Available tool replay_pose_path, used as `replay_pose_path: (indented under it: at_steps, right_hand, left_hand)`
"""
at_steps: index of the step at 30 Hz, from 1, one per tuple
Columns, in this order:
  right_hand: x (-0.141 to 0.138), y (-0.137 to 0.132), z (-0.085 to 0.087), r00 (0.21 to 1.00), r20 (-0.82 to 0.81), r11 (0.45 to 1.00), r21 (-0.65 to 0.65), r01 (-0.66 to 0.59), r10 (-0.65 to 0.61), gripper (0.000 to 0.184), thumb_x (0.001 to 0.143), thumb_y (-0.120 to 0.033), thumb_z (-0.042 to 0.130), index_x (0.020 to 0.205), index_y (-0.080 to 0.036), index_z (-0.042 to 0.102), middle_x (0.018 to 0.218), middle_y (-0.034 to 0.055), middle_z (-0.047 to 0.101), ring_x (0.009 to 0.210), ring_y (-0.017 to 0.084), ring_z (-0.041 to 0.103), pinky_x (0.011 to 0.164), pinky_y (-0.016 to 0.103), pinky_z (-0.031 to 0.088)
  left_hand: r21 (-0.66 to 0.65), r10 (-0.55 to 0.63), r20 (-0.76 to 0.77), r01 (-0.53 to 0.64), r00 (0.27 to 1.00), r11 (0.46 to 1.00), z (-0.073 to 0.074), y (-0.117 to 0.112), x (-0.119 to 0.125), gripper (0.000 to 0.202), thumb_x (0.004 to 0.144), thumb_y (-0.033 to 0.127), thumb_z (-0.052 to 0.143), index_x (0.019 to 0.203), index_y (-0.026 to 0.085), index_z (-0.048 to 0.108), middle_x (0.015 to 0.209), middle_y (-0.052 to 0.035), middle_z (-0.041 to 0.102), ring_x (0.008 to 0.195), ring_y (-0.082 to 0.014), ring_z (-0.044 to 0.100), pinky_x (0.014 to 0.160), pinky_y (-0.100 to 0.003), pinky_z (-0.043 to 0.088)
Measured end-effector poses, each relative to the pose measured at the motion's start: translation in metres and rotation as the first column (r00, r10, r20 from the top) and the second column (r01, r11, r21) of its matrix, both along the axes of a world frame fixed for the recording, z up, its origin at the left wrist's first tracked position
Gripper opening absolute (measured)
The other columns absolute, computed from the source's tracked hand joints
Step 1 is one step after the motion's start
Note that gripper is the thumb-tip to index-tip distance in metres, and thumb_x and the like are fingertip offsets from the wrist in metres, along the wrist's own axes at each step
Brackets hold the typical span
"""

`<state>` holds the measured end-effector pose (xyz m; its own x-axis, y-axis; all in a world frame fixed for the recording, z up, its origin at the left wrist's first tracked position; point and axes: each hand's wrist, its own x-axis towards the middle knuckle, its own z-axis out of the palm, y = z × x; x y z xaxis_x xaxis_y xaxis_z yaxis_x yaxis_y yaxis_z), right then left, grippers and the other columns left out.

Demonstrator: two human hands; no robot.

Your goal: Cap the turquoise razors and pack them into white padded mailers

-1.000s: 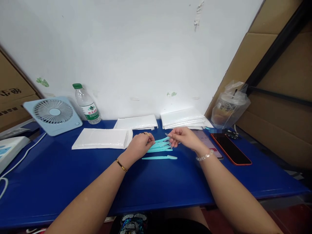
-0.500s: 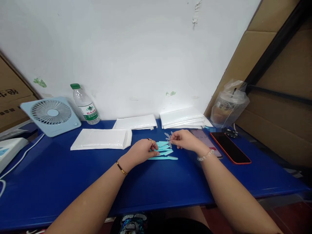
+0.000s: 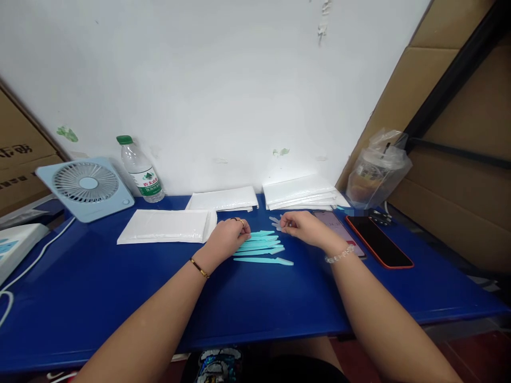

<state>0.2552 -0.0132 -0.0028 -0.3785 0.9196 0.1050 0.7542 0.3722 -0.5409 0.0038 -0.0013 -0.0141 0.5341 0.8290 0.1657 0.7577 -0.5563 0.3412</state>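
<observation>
Several teal eyebrow razors (image 3: 259, 246) lie side by side on the blue table, blade ends to the right. One razor (image 3: 263, 260) rests apart at the near side. My left hand (image 3: 230, 235) is closed, its fingertips pinching the handle end of the farthest razor (image 3: 261, 233). A few clear plastic caps (image 3: 274, 220) lie just beyond the blade ends. Over them, my right hand (image 3: 297, 226) has thumb and fingers pinched together at one of the caps, which the fingers partly hide.
White padded mailers (image 3: 167, 226) lie left and at the back, with a stack (image 3: 299, 194) near the wall. A blue fan (image 3: 88, 189) and a water bottle (image 3: 141, 170) stand at left. Right are a phone (image 3: 377, 242), another phone (image 3: 339, 229) and a bagged drink cup (image 3: 371, 175).
My left hand has drawn back left and away from the body, uncovering more of the razors. My right hand has shifted slightly right and away from me, still pinched at the caps.
</observation>
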Motion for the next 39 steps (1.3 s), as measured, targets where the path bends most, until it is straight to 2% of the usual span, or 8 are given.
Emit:
replay_pose_path:
  at_steps: [5,13,17,21,25,29,35,39]
  right_hand:
    - [-0.005,-0.006,0.010,0.998,-0.040,0.998,0.008,-0.055,0.055,0.014,0.080,-0.023,0.054,0.086,-0.019,0.066,0.078,0.0017,0.064,0.066,0.013,0.055,0.059,0.022,0.039]
    - [-0.016,-0.007,0.004,0.985,-0.142,0.995,0.003,-0.100,0.099,0.014,0.078,-0.022,0.056,0.089,-0.018,0.063,0.074,0.0009,0.063,0.065,0.012,0.055,0.060,0.023,0.041]
    - [-0.020,-0.009,0.003,0.966,-0.212,0.987,-0.034,-0.160,0.149,0.010,0.077,-0.021,0.058,0.087,-0.018,0.060,0.070,-0.0006,0.060,0.064,0.011,0.054,0.058,0.021,0.041]
    - [-0.015,-0.008,0.005,0.964,-0.154,0.965,-0.115,-0.235,0.216,0.011,0.074,-0.020,0.060,0.084,-0.019,0.063,0.071,-0.0005,0.062,0.063,0.011,0.056,0.057,0.022,0.043]
    - [0.007,-0.002,0.009,0.996,-0.077,0.999,-0.013,-0.035,0.034,0.015,0.078,-0.021,0.053,0.087,-0.020,0.065,0.079,0.0013,0.066,0.070,0.014,0.059,0.064,0.024,0.044]
    - [0.027,0.007,0.004,0.978,0.121,0.985,0.066,0.162,-0.169,0.011,0.072,-0.019,0.060,0.080,-0.020,0.067,0.078,0.0020,0.066,0.071,0.016,0.059,0.062,0.025,0.042]
    - [0.025,0.015,-0.014,0.972,0.216,0.994,-0.025,0.102,-0.094,0.005,0.069,-0.018,0.062,0.073,-0.019,0.065,0.077,0.0033,0.066,0.067,0.016,0.058,0.057,0.024,0.040]
    - [0.022,0.014,-0.015,0.977,0.193,0.996,-0.019,0.092,-0.087,0.005,0.070,-0.016,0.059,0.073,-0.018,0.063,0.072,0.0026,0.065,0.062,0.015,0.056,0.055,0.023,0.038]
  left_hand:
    - [0.022,0.005,0.008,-0.006,1.000,1.000,0.004,-0.001,0.000,0.007,0.080,0.025,0.054,0.080,0.020,0.059,0.079,-0.0014,0.063,0.076,-0.0173,0.056,0.063,-0.026,0.039]
    - [0.016,-0.038,0.032,0.037,0.999,0.999,0.007,-0.006,0.004,0.010,0.081,0.027,0.053,0.081,0.020,0.061,0.083,-0.0015,0.063,0.076,-0.0169,0.057,0.066,-0.027,0.039]
    - [-0.099,-0.076,0.089,0.085,0.993,0.991,0.007,-0.008,0.004,0.013,0.081,0.029,0.052,0.082,0.020,0.061,0.080,-0.0007,0.063,0.072,-0.0148,0.057,0.061,-0.025,0.039]
    - [-0.195,-0.136,0.089,0.151,0.987,0.969,0.006,-0.011,0.004,0.017,0.081,0.035,0.053,0.084,0.021,0.062,0.078,-0.0001,0.063,0.068,-0.0140,0.057,0.057,-0.023,0.038]
    - [-0.099,-0.120,0.048,0.124,0.992,0.987,0.002,-0.008,0.003,0.018,0.083,0.031,0.050,0.088,0.021,0.064,0.087,-0.0022,0.063,0.077,-0.0159,0.057,0.064,-0.025,0.039]
    - [-0.085,-0.111,-0.008,0.110,0.994,0.990,-0.002,-0.004,0.001,0.015,0.078,0.033,0.057,0.084,0.022,0.065,0.086,-0.0008,0.063,0.077,-0.0167,0.057,0.065,-0.026,0.038]
    - [-0.119,-0.081,-0.010,0.079,0.997,0.990,-0.002,-0.005,0.003,0.014,0.080,0.031,0.053,0.074,0.021,0.062,0.077,-0.0006,0.061,0.070,-0.0158,0.055,0.060,-0.025,0.037]
    - [-0.144,-0.072,0.029,0.075,0.997,0.987,-0.003,-0.005,0.003,0.015,0.080,0.030,0.053,0.072,0.019,0.060,0.077,-0.0015,0.062,0.069,-0.0156,0.055,0.059,-0.025,0.037]
